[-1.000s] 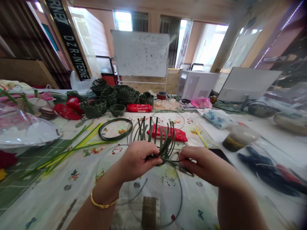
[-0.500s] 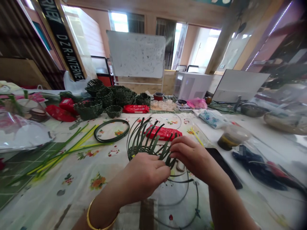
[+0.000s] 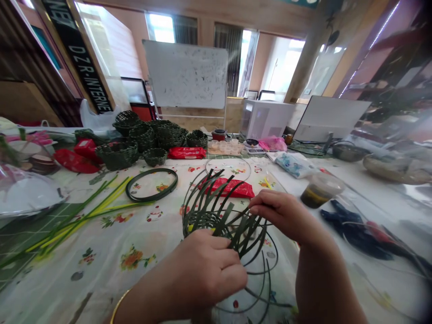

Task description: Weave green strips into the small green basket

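Note:
A half-woven basket [image 3: 202, 220] of dark green strips lies in front of me, its loose strip ends fanning up and to the right. My left hand [image 3: 211, 267] is closed on the near side of its rim; the fingertips are partly hidden behind the hand. My right hand [image 3: 280, 211] pinches a dark green strip [image 3: 245, 216] at the basket's right side, thumb and fingers together. Long thin strips [image 3: 266, 279] curl over the cloth below the hands. Just behind the basket lies a red packet [image 3: 232, 186].
A coiled green strip [image 3: 151, 199] and loose yellow-green strips [image 3: 97, 209] lie to the left. Finished woven baskets [image 3: 162, 135] are stacked at the back. On the right are a plastic cup of dark liquid [image 3: 315, 195] and a dark blue cloth [image 3: 351, 231].
The basket has tilted and its strips have spread further right. My right hand has drawn a strip outward to the right, while the left hand keeps its hold. The view has shifted slightly.

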The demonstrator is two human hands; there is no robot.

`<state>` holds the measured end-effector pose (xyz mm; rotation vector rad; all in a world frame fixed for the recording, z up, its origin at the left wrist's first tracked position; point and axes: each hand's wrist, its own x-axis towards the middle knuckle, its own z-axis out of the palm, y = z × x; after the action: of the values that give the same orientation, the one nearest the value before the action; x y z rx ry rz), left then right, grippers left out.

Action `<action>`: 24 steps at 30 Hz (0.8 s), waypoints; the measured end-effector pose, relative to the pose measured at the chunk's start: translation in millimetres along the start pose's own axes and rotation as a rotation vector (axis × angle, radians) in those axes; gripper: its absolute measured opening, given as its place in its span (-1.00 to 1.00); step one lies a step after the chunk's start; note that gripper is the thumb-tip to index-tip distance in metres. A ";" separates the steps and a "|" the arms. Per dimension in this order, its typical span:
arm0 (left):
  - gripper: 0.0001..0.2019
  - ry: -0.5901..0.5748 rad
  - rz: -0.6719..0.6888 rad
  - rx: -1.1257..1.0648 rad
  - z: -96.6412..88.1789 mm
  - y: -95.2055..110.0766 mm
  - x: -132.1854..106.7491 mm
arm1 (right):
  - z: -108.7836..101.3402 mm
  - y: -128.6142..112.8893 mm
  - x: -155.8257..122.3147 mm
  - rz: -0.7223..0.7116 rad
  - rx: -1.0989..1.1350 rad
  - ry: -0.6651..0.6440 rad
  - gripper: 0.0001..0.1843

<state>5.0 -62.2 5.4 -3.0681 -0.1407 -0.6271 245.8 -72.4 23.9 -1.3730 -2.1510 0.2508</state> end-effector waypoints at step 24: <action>-0.86 0.113 -0.220 -0.224 -8.9 -34.1 -7.3 | -10.8 -25.7 -18.9 -0.312 -0.153 0.333 -0.84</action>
<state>-8.3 -29.1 10.3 -3.2464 -0.4402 -0.8805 237.8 -102.2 37.4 -1.0481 -2.0901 -0.2512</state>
